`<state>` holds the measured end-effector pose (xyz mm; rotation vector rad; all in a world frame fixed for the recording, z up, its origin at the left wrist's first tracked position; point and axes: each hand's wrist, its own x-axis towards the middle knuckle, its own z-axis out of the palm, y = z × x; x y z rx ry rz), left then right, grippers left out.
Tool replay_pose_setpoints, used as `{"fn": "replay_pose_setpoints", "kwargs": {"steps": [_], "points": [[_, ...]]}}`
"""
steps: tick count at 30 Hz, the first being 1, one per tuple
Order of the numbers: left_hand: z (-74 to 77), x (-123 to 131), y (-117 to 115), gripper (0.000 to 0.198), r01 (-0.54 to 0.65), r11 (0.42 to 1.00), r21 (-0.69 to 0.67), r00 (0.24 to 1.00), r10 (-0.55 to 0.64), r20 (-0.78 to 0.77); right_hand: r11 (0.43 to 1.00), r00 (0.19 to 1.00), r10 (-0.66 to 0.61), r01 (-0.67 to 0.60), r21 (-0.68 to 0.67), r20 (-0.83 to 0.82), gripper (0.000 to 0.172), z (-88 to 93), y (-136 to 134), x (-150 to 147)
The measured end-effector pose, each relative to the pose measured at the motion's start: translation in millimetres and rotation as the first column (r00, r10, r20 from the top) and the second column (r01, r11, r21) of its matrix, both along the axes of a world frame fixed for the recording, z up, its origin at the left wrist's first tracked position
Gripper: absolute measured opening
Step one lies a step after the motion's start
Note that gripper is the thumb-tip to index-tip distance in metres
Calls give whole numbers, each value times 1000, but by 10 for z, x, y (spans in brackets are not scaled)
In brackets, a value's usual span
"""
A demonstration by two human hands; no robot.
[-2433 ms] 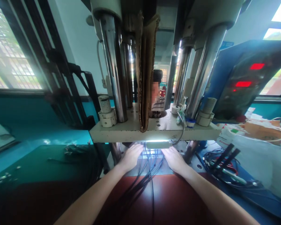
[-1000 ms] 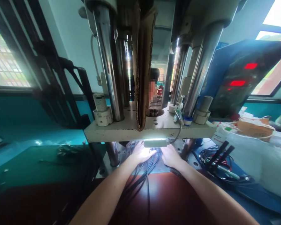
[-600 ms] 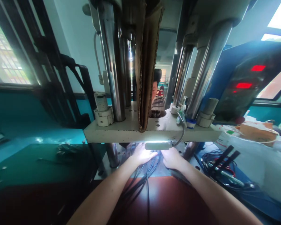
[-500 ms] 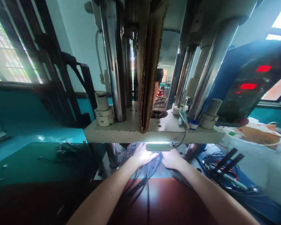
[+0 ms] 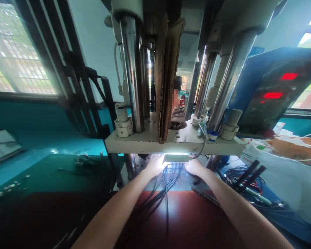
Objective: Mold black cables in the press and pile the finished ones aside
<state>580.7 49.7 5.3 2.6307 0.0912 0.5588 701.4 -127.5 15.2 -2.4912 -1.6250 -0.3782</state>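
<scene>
Both my hands reach under the pale steel press plate (image 5: 155, 147), their fingers partly hidden behind its edge and a white LED lamp bar (image 5: 176, 158). My left hand (image 5: 155, 165) lies on the left side of a bundle of black cables (image 5: 168, 183), and my right hand (image 5: 194, 167) is at its right side. The cables fan out between my hands and run down across a red-brown surface (image 5: 181, 214) towards me. Whether my fingers grip them is hidden.
Chrome press columns (image 5: 131, 76) rise through the plate beside a folded cardboard sheet (image 5: 167, 79). A person (image 5: 177, 100) sits beyond. A control panel with red digits (image 5: 272, 86) stands right, above tangled wires (image 5: 243, 183) and a white plastic bag (image 5: 287, 180).
My hands have slid farther under the plate and lamp, and they now sit a little wider apart. The cables spread more between them, and the view has shifted slightly.
</scene>
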Motion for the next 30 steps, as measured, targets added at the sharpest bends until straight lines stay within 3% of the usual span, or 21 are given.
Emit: {"fn": "replay_pose_setpoints", "kwargs": {"steps": [4,9,12,19,26,30], "points": [[-88,-192,215,39,-44,997,60,999,45,-23,998,998,65,-65,18,20,28,9,122,-247],[-115,-261,206,44,150,958,243,988,-153,-7,994,994,105,-106,25,31,28,36,285,-461],[-109,-219,157,46,181,934,308,982,-189,-3,994,994,105,-107,25,43,27,47,320,-475],[-66,-164,89,39,110,956,271,990,-129,54,992,991,123,-123,-15,58,27,-19,385,-405],[-45,-55,97,41,105,979,174,993,-94,-72,995,993,98,-96,-33,69,22,-63,442,-337],[-56,-39,143,43,122,985,120,991,-114,-71,996,993,85,-85,-3,85,21,-57,481,-331]]}}
